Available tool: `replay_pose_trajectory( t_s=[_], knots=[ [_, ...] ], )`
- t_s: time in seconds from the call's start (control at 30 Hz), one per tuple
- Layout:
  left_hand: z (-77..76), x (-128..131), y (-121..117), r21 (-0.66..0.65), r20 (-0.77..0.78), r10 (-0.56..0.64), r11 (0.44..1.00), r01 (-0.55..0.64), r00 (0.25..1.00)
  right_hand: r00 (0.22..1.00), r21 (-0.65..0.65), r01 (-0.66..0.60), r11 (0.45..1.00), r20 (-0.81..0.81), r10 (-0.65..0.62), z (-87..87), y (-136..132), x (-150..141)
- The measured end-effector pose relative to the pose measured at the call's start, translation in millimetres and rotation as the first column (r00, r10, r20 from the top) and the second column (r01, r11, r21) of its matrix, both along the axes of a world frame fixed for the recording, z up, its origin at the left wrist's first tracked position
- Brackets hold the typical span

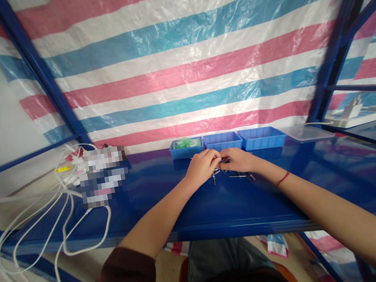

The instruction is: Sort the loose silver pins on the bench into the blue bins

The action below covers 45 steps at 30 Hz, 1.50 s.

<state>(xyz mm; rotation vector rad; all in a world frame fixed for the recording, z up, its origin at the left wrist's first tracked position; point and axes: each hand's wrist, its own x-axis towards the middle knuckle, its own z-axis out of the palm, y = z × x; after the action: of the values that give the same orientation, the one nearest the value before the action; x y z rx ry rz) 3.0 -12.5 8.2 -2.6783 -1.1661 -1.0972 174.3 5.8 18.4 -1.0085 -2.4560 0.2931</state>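
My left hand (202, 166) and my right hand (238, 159) meet close together just above the blue tabletop, in front of the bins. The fingers of both are bent and drawn together in a pinch. A small dark item shows between the fingertips, too small and too covered to name. Beneath and beside my right hand lie several thin silvery metal pieces (237, 176), some with dark ends. Part of that pile is hidden behind the fingers.
Behind the hands stand three blue plastic bins (262, 139) in a row; the left one holds a green bag (187, 143). A clear plastic lid (307, 132) lies right of them. White cables (74, 217) loop over the left end. A white power strip (362, 116) sits far right.
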Motion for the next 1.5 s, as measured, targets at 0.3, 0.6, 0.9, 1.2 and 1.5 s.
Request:
replay_pose_trajectory(
  t_s=[0.3,0.6,0.9,1.2,1.5],
  knots=[
    [1.4,0,6,-0.119,0.327,0.022,0.993,0.018,0.945,0.972,-0.094,-0.018,0.995,-0.236,-0.005,-4.9,6,-3],
    [4.0,-2,8,-0.064,0.400,0.030,0.998,-0.005,0.916,0.901,-0.378,-0.103,0.920,-0.427,-0.075,0.5,2,-3],
    [1.9,-5,13,-0.076,0.426,0.043,0.997,-0.011,0.904,0.721,-0.445,-0.069,0.893,-0.640,-0.264,7.5,2,1],
    [-4.0,-5,15,-0.093,0.229,0.005,0.996,0.017,0.973,0.760,-0.366,-0.003,0.931,-0.606,-0.236,12.0,-6,-2],
    [-4.3,-9,10,-0.095,-0.035,0.005,0.995,-0.009,0.999,0.683,-0.073,0.446,0.892,-0.616,-0.392,44.8,34,56]
  ],
)
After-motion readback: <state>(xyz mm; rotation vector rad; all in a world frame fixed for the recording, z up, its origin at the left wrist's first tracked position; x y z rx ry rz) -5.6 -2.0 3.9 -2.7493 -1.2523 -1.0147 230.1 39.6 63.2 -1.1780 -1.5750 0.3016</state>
